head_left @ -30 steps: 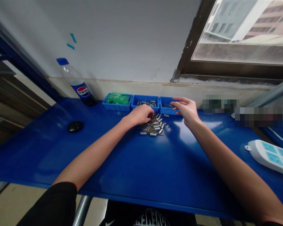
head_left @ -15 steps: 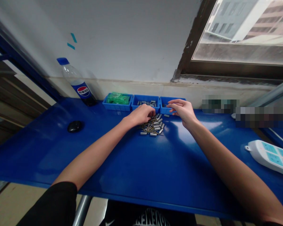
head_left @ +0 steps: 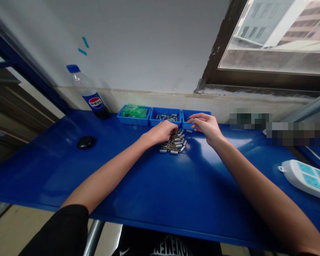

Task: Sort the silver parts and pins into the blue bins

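Note:
A pile of small metal sleeves and thin pins (head_left: 174, 143) lies on the blue table (head_left: 160, 192) in front of three blue bins. My left hand (head_left: 160, 131) rests on the pile's left edge with fingers curled down into the parts. My right hand (head_left: 206, 125) hovers at the front of the right bin (head_left: 185, 115), fingers bent and pinched toward its rim; what they hold is too small to see. The middle bin (head_left: 165, 116) holds grey metal sleeves. The left bin (head_left: 134, 114) holds green pieces.
A cola bottle (head_left: 88, 93) stands at the back left by the wall. A black mouse (head_left: 86, 142) lies on the left of the table. A white power strip (head_left: 306, 177) lies at the right edge. A window ledge runs behind the bins.
My right hand has moved left and slightly back toward the right bin, with its fingers closing together. My left hand stays on the pile.

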`<state>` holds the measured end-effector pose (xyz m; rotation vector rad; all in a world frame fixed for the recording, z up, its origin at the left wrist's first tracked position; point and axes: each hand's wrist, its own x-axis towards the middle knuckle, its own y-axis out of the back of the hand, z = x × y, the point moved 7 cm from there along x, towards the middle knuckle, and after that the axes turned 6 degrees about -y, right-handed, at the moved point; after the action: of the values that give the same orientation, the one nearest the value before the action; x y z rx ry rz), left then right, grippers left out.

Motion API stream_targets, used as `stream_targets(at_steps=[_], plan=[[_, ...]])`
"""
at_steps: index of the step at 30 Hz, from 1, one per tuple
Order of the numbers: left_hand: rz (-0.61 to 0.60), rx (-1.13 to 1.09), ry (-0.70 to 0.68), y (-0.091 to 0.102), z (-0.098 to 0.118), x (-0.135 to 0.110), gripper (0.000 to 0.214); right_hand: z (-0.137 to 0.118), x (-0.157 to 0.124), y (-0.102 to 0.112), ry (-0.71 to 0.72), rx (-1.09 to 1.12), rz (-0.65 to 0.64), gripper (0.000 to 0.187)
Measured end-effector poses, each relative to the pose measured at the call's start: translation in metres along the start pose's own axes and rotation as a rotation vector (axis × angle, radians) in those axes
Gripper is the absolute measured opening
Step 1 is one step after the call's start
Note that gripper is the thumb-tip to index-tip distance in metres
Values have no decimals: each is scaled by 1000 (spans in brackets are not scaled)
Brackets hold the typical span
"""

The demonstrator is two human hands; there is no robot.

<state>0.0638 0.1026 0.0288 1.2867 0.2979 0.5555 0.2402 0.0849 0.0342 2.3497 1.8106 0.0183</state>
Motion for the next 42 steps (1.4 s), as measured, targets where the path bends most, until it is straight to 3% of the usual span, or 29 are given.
stream_targets(at_steps=[9, 19, 31, 35, 38, 42], plan=[[34, 62, 19, 7, 7, -3, 35, -2, -3, -1, -11, 29, -4, 12], [109, -16, 5, 21, 6, -2, 22, 1, -1, -2, -3, 20, -16, 14], [123, 74, -9, 19, 5, 0, 18, 0, -2, -6, -1, 66, -49, 12], [231, -69, 2, 30, 3, -2, 10, -2, -3, -7, -3, 64, -52, 10], [322, -357, 36, 41, -2, -5, 6, -2, -5, -9, -31, 27, -80, 9], [364, -693, 55, 49, -9, -8, 17, 2, -10, -19, -141, -1, -269, 16]])
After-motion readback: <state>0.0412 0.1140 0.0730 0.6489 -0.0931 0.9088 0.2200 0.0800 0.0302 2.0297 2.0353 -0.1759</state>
